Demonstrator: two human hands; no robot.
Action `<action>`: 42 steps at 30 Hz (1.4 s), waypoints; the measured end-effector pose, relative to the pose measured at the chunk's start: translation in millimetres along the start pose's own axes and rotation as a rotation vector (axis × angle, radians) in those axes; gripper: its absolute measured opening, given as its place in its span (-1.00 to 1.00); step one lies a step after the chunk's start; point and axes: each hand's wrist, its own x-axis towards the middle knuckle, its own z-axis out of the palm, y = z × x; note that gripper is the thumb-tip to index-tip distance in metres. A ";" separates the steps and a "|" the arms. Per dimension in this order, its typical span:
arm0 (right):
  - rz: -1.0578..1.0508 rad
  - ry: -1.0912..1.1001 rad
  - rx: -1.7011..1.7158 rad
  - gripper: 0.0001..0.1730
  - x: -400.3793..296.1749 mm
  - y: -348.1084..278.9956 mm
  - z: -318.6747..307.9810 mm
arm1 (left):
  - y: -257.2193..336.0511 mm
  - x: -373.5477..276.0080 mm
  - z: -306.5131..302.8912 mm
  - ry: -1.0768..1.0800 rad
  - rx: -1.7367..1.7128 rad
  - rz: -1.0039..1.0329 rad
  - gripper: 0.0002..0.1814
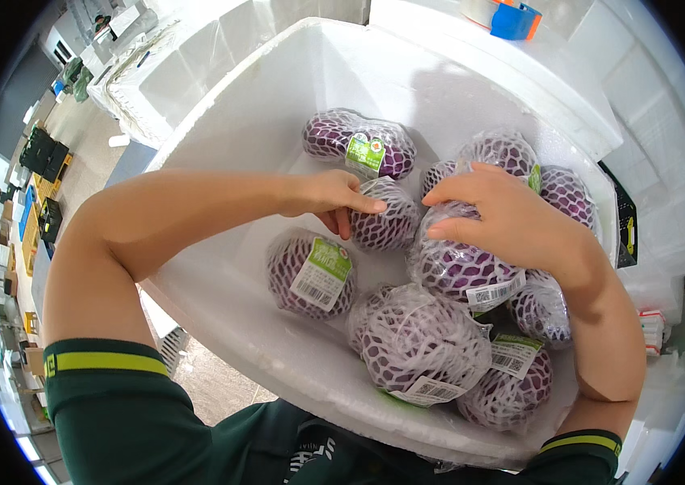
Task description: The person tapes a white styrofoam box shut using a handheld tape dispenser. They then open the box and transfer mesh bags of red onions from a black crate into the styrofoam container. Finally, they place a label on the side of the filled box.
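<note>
Purple vegetables in white foam netting and clear film lie in a large white foam box (230, 273). My left hand (342, 200) grips a netted purple vegetable (390, 221) near the middle, thumb across its top and fingers at its side. My right hand (503, 215) lies over a larger netted vegetable (461, 264), thumb and forefinger apart; whether it grips is hidden. Beyond the left hand is an elongated netted pack (324, 134) with a green label. A labelled round one (282, 282) sits below that hand. A bulky netted pack (421, 333) lies close to my body.
Further netted packs (567, 197) fill the box's right side. A blue and orange tape dispenser (515, 21) rests on a white surface beyond the far wall. A black crate (624, 221) is outside the right wall. Pallets and dark crates (44, 151) stand on the floor at far left.
</note>
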 end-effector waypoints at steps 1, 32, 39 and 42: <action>-0.004 0.014 0.014 -0.52 -1.4 2.0 0.7 | 0.6 2.1 -4.3 0.004 0.049 -0.018 -0.36; 0.003 -0.028 0.050 -0.68 1.1 -0.8 -2.2 | 37.6 -58.1 -26.7 -0.498 0.722 -0.372 -0.22; -0.068 -0.024 0.074 -0.68 3.1 -3.1 -5.1 | 45.6 -60.3 0.4 -0.425 0.811 -0.247 -0.19; -0.037 0.015 0.198 -0.59 1.8 -3.6 -0.9 | 38.6 -55.9 -1.5 -0.391 0.829 -0.114 -0.19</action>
